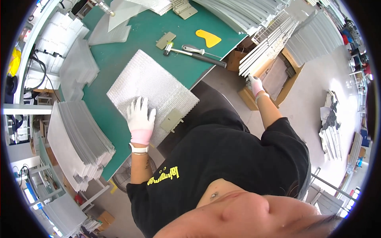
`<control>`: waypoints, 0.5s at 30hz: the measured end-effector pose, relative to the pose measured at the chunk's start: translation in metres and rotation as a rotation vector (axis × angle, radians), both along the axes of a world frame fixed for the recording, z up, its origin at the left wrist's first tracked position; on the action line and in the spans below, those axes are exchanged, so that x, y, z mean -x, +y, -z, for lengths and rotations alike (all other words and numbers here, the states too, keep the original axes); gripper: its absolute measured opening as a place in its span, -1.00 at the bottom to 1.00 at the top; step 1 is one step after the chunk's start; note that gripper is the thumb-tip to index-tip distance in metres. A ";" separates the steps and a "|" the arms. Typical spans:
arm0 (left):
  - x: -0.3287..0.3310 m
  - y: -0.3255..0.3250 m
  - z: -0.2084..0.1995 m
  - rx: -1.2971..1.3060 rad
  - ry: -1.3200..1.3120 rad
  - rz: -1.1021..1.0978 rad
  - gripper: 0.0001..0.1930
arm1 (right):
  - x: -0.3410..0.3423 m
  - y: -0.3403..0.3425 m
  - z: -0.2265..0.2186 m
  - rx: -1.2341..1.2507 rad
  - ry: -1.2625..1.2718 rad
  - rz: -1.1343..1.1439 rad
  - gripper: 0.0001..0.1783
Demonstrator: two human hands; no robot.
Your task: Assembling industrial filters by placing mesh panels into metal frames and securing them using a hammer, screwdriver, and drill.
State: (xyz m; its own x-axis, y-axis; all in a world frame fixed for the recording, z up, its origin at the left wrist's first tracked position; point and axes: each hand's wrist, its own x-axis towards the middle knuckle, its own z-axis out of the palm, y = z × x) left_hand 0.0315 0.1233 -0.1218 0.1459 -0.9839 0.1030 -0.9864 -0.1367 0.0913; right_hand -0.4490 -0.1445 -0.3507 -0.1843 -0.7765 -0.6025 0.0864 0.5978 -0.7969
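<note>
My left hand [141, 119], in a white glove with a pink cuff, lies flat with fingers spread on a silvery mesh sheet [149, 81]. The sheet rests on the green tabletop [112, 59], and its near corner reaches past the table edge towards me. A small grey-beige plate with tabs [172, 120] sits on the sheet's near right part. My right hand [256, 84], also gloved, is stretched out to the right. Its fingers are bent at the near end of a row of white strips [262, 49], beside an open cardboard box [293, 92]; what they grip is too small to tell.
On the table lie a hammer [194, 54], a screwdriver [194, 50], a yellow scraper [208, 39] and another beige plate [166, 40]. Stacked mesh sheets stand at the left [81, 137] and far right [240, 14]. A fan [126, 174] stands below the table edge.
</note>
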 end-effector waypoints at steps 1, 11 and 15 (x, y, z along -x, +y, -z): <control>0.009 0.006 -0.004 0.025 0.044 0.054 -0.29 | 0.003 -0.002 -0.001 0.001 0.001 0.002 -0.58; 0.019 0.002 0.002 0.124 0.053 0.025 -0.31 | -0.044 0.015 -0.101 0.189 -0.700 -0.347 -0.84; 0.072 -0.009 0.016 0.264 0.522 0.429 -0.12 | -0.121 0.072 -0.171 0.109 -1.130 -0.426 -0.85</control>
